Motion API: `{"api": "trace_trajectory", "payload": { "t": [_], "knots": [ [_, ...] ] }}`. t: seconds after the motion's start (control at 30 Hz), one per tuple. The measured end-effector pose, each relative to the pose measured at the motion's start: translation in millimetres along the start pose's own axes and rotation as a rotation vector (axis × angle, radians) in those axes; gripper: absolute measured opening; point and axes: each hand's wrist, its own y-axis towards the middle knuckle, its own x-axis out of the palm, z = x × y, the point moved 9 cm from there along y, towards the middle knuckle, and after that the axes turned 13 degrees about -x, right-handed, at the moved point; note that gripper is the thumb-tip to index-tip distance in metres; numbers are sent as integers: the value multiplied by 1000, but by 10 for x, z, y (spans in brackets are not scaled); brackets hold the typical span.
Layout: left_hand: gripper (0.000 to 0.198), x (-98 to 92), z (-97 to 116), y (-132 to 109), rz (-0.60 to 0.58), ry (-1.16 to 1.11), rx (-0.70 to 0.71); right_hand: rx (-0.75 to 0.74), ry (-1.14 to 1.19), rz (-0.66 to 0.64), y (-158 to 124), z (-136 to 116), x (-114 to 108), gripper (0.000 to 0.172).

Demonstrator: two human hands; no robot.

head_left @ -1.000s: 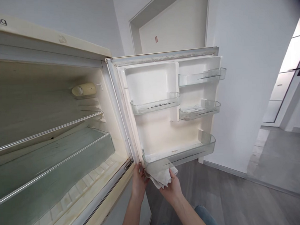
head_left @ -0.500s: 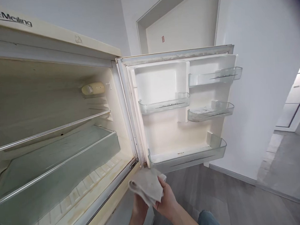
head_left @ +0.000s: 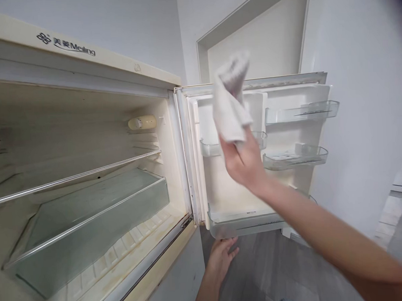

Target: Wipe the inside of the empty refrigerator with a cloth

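My right hand [head_left: 242, 162] is raised in front of the open fridge door [head_left: 239, 184], gripping a pale, folded cloth [head_left: 230, 105] that blurs with motion and reaches up past the door's top edge. Below the door's lowest clear bin [head_left: 237, 224], my left hand [head_left: 222, 255] has its fingers apart and holds nothing. To the left stands the fridge compartment [head_left: 69, 112], with a clear shelf [head_left: 82, 171], a greenish drawer [head_left: 101, 230] and yellow-brown stains on its floor ledge [head_left: 126, 262].
Smaller clear bins [head_left: 301, 113] are fixed on the door's right half. A lamp housing [head_left: 142, 122] sticks out of the inner right wall. A recessed wall panel [head_left: 256, 41] is behind the door, and grey floor [head_left: 259, 267] lies below.
The cloth was held by both hands near the lower hinge. My right hand has lifted it up before the door; my left hand has let go and stayed low. The view has shifted slightly left.
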Motion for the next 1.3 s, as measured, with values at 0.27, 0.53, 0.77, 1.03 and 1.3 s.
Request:
{"api": "trace_trajectory", "payload": {
  "t": [0.27, 0.53, 0.77, 1.03, 1.3],
  "knots": [
    [34, 174, 8, 21, -2, -52, 1, -541, -509, -576, 859, 585, 935, 57],
    [31, 171, -15, 6, 103, -99, 29, -683, -538, -689, 440, 493, 1174, 43],
    [37, 182, 5, 0, 101, -51, 51, -593, -553, -743, -9, 441, 1414, 38],
    [41, 217, 13, -35, 84, -24, 47, -563, -442, -744, -867, 371, 1678, 34],
    [46, 197, 35, -10, 97, 0, 85, -608, -537, -1037, -1659, 99, 1777, 36]
  ]
}}
